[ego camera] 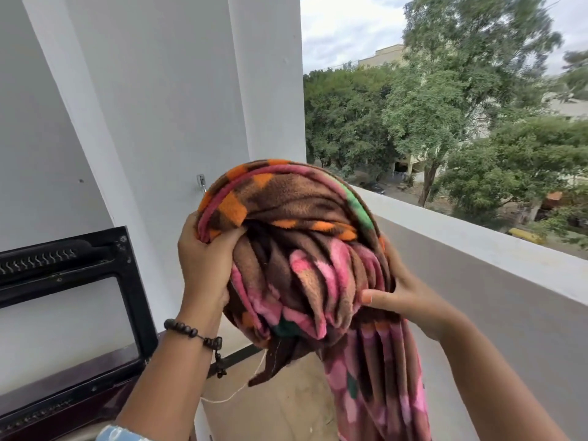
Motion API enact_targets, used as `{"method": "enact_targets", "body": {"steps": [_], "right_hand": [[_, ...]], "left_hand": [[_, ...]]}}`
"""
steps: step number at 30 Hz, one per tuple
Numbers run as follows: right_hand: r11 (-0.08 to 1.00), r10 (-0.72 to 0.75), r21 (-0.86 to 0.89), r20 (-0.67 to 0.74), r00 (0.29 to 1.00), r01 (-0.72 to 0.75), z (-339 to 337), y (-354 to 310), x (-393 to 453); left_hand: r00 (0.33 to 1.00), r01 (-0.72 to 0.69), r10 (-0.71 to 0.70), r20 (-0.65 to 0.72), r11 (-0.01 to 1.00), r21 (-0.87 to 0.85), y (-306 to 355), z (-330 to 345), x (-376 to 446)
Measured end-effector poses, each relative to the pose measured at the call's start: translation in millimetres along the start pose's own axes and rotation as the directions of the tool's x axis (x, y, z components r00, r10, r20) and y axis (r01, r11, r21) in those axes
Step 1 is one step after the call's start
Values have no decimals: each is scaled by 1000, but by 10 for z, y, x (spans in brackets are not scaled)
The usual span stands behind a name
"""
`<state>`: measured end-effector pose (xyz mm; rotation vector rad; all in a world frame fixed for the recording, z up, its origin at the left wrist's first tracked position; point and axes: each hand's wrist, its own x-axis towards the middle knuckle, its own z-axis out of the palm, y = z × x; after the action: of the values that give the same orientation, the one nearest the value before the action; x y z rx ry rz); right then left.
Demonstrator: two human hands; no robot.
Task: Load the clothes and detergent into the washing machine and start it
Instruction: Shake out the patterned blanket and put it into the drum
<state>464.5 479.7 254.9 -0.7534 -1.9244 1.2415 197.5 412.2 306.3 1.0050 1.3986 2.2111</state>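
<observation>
I stand on a balcony, white wall (pixel 133 90) ahead, parapet (pixel 477 243) and trees (pixel 445 106) at right. My left hand (pixel 203 259) and right hand (pixel 404 297) grasp the bunched fleece blanket (pixel 302 249), raised above the floor beside the black-framed window (pixel 133 297).

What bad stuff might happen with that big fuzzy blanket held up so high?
The blanket is bunched up between the left hand and right hand, close to the balcony wall, so it might slip over the edge. Its long tail hangs down and could drag on the floor. A loose thread dangles and might snag.
</observation>
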Motion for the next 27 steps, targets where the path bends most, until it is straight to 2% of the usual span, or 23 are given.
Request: {"method": "enact_targets", "body": {"steps": [3, 8, 11, 13, 14, 16, 19, 22, 27], "right_hand": [[989, 42, 144, 0, 999, -41, 27, 183, -37], [989, 90, 119, -3, 996, -89, 89, 153, 14], [976, 160, 127, 115, 980, -175, -52, 31, -8], [961, 251, 45, 271, 929, -273, -180, -52, -33], [954, 297, -44, 290, 910, -297, -252, -64, -33], [935, 347, -148, 205, 915, -321, -404, -73, -11], [951, 310, -19, 42, 950, -310, -616, -115, -13], [972, 199, 140, -48, 979, -190, -772, -179, -59], [916, 91, 394, -15, 996, -77, -996, -221, -72]], "left_hand": [[1000, 10, -11, -29, 999, -43, 3, 20, -1], [1000, -4, 4, 10, 1000, -5, 0, -18, -7], [999, 20, -20, 30, 1000, 1, -29, -71, 18], [999, 26, -27, 45, 999, 19, -41, -117, 40], [998, 21, -24, 55, 999, 40, -48, -140, 52], [997, -4, -2, 76, 997, 82, -49, -173, 63], [996, -58, 47, 70, 985, 161, -48, -184, 43], [991, -128, 114, 72, 962, 241, -31, -163, -24], [972, -234, 216, 90, 901, 365, -21, -87, -112]]}}
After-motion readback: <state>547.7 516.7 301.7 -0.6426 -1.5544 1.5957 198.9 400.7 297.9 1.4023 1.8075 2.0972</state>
